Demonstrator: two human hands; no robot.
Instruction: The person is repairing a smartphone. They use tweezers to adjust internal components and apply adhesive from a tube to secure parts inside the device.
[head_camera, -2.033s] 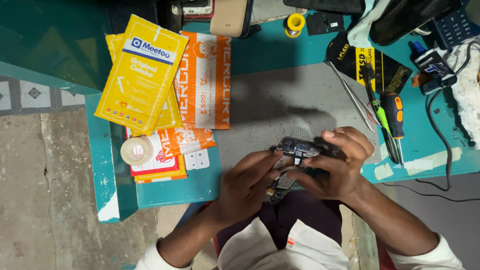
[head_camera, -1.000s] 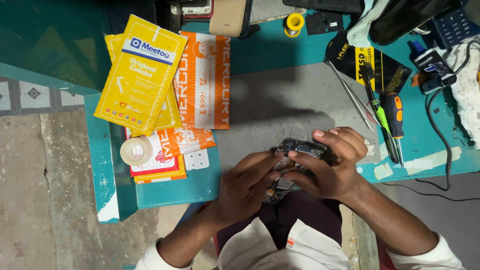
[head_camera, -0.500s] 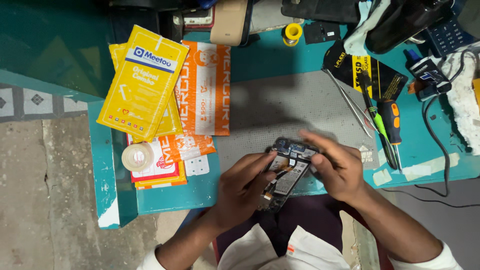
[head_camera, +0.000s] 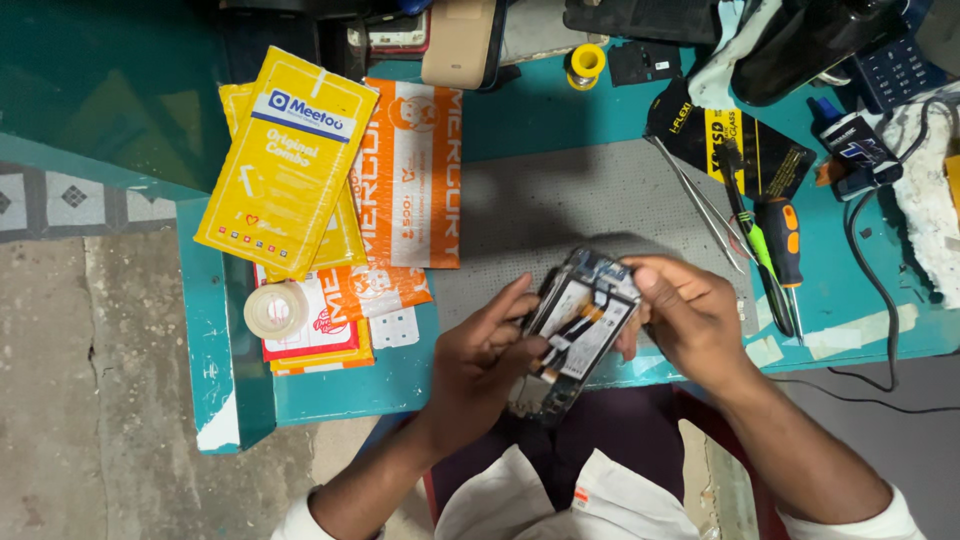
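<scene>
Just below the middle of the frame, your left hand (head_camera: 480, 365) grips the lower side of an opened phone (head_camera: 578, 330), fingers curled around its edge, while your right hand (head_camera: 690, 315) clasps the upper right corner of it, thumb pressed on the frame. The phone lies tilted between both hands, its bare insides facing up, held over the near edge of the teal counter (head_camera: 520, 115). Just beyond it is a grey work mat (head_camera: 580, 200). To the right of your right hand lie tweezers (head_camera: 700, 205) and a screwdriver with an orange and black handle (head_camera: 782, 245). Toward the left, a roll of clear tape (head_camera: 276, 310) sits beside a stack of yellow and orange packets (head_camera: 330, 180). At the top centre stands a small yellow spool (head_camera: 586, 63).
</scene>
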